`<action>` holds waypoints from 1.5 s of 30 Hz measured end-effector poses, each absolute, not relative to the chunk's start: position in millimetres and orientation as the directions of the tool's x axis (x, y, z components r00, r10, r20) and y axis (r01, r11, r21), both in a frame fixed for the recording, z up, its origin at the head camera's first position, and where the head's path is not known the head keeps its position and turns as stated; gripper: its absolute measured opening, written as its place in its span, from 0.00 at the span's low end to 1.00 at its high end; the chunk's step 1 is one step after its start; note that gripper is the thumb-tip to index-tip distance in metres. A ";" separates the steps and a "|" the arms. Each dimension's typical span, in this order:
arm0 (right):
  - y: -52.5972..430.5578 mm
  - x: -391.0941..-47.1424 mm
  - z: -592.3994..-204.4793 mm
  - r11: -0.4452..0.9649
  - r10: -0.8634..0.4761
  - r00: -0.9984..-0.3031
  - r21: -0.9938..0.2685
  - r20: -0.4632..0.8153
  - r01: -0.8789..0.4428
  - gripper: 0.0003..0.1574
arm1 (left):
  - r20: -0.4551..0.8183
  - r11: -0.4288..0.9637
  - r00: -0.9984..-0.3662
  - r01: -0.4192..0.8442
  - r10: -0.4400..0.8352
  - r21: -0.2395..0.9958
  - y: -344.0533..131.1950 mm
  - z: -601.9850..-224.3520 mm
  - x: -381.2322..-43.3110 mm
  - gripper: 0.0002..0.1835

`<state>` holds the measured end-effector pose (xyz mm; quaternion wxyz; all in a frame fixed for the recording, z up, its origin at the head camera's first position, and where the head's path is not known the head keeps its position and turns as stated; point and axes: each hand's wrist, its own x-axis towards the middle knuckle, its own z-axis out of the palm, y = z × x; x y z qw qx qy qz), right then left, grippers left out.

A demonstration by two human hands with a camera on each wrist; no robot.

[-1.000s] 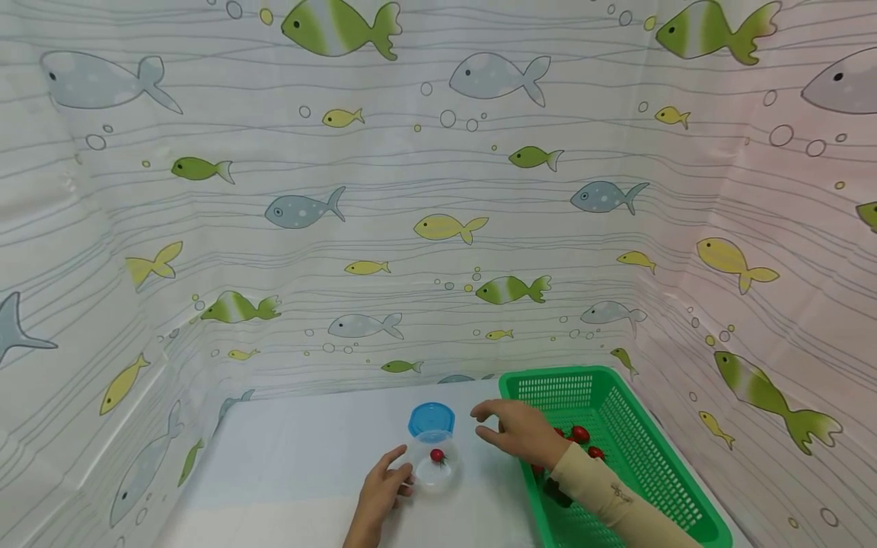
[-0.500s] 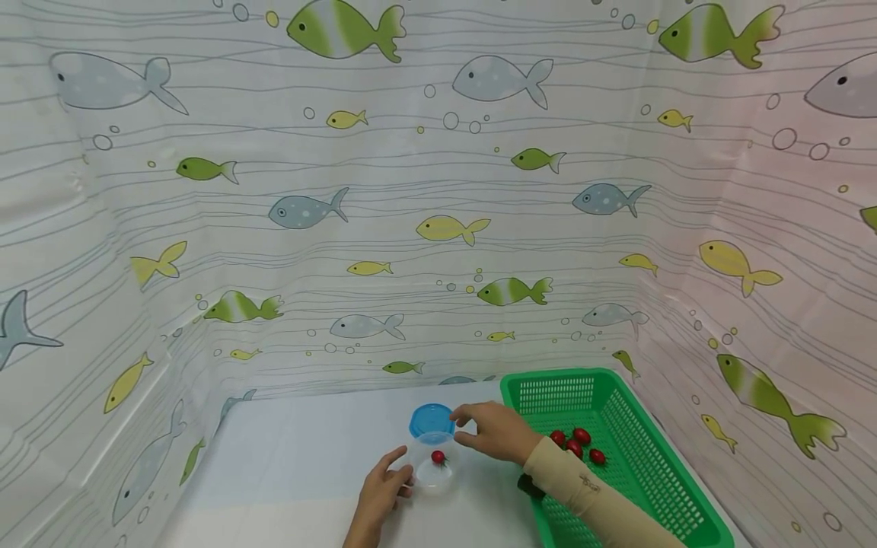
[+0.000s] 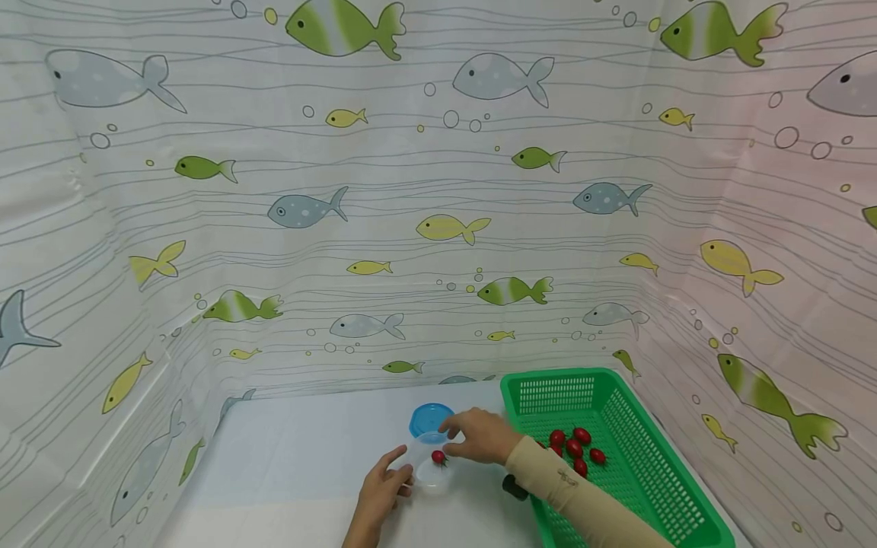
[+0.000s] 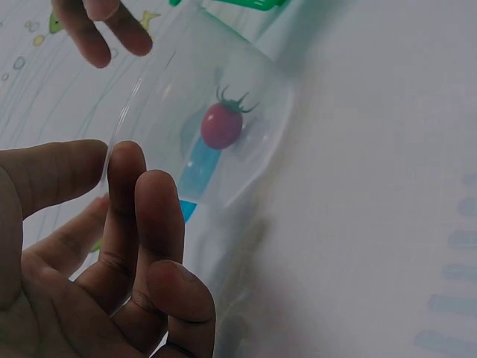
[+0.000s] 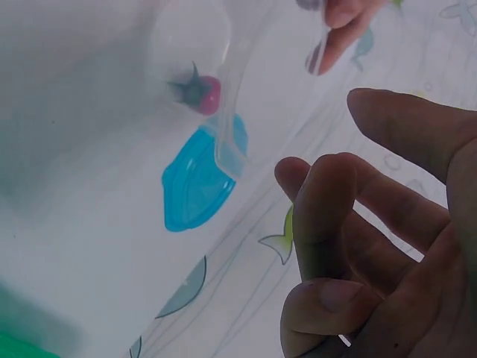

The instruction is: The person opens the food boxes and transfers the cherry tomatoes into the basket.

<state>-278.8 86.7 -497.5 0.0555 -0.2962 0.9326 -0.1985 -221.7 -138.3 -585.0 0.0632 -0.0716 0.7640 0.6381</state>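
Observation:
A clear plastic bowl stands on the white table, with one cherry tomato inside, its green stem attached. At the bowl's left side my left hand holds the rim between thumb and fingers. My right hand hovers at the bowl's right edge. Its thumb is apart from the loosely bent fingers, and nothing lies between them. Just behind the bowl lies a blue lid, partly seen through the clear wall in the right wrist view.
To the right stands a green perforated basket with several red cherry tomatoes in it; my right forearm crosses its left edge. A fish-patterned sheet encloses the back and sides of the table.
My right hand has moved left from beside the basket to the bowl's right edge, uncovering more of the basket's tomatoes. The left hand and the bowl stay put.

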 end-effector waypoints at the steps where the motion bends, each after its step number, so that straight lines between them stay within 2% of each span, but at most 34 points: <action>1: 85.1 -279.7 -500.2 0.746 -0.576 -0.818 -0.402 0.011 -0.531 0.19 | -0.187 0.174 -0.982 -0.189 -0.026 0.966 -138.6 -585.1 -221.6 0.32; 8: 73.6 -280.9 -509.7 0.750 -0.581 -0.814 -0.411 -0.033 -0.519 0.17 | -0.174 0.166 -0.985 -0.173 -0.010 0.971 -139.8 -585.1 -220.6 0.33; 18: 55.1 -269.7 -512.8 0.813 -0.558 -0.830 -0.194 0.014 -0.549 0.14 | -0.166 0.165 -0.986 -0.165 -0.009 0.972 -140.3 -585.4 -220.0 0.32; 29: 47.9 -270.8 -529.1 0.821 -0.543 -0.839 -0.207 0.002 -0.532 0.08 | -0.162 0.176 -0.987 -0.161 -0.009 0.971 -141.4 -587.0 -220.5 0.32; 45: 42.3 -270.4 -536.4 0.827 -0.547 -0.836 -0.124 0.047 -0.548 0.06 | -0.171 0.166 -0.985 -0.168 0.001 0.972 -141.9 -585.8 -221.0 0.31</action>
